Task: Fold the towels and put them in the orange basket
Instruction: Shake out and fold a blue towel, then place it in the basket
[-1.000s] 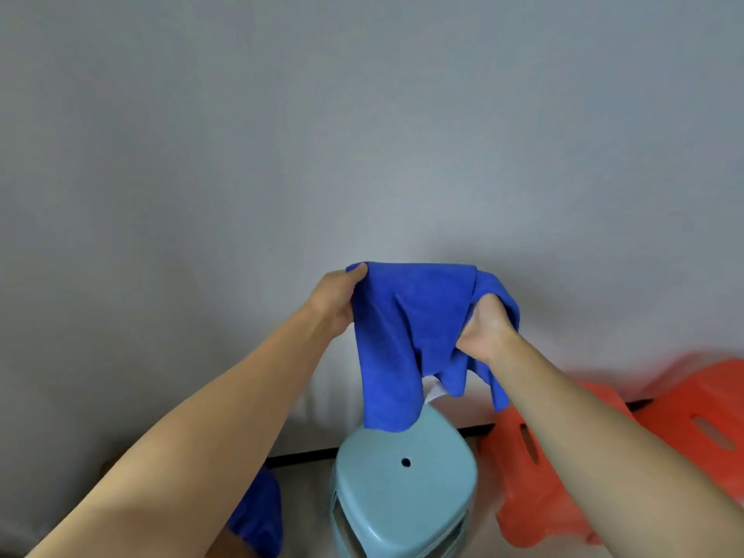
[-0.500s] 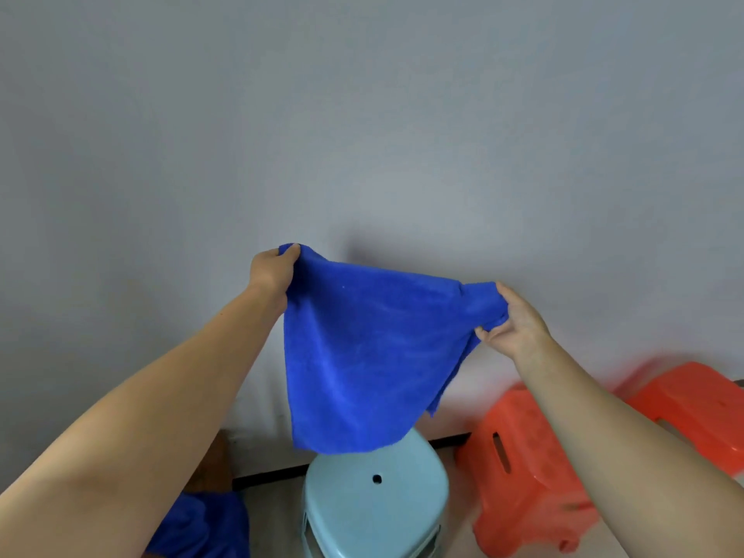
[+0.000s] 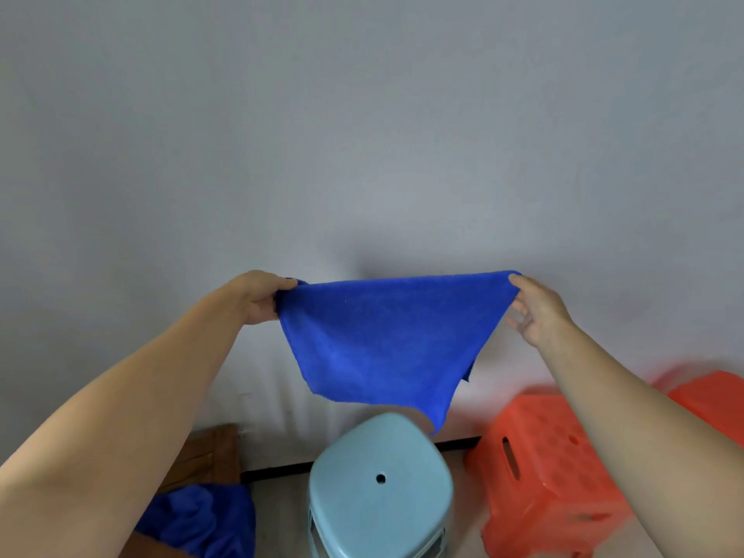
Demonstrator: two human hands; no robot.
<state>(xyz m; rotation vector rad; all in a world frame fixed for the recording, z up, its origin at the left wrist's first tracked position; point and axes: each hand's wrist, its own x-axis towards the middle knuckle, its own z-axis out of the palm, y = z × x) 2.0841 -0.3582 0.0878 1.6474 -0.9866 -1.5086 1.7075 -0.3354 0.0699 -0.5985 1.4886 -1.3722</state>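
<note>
A blue towel (image 3: 386, 340) hangs spread out in the air in front of a grey wall. My left hand (image 3: 259, 298) grips its upper left corner. My right hand (image 3: 533, 308) pinches its upper right corner, with the other fingers spread loosely. The towel's top edge is stretched taut between the two hands and its lower corner dangles just above a light blue stool (image 3: 380, 489). More blue towels (image 3: 201, 517) lie in a heap at the lower left. The orange basket is not in view.
Two orange plastic stools, one (image 3: 547, 469) next to the blue stool and one (image 3: 712, 400) at the far right, stand on the floor. A brown wooden object (image 3: 209, 453) leans by the wall at the lower left.
My hands have moved apart, stretching the towel from a bunched hang into a wide spread sheet. The view has shifted a little to the left.
</note>
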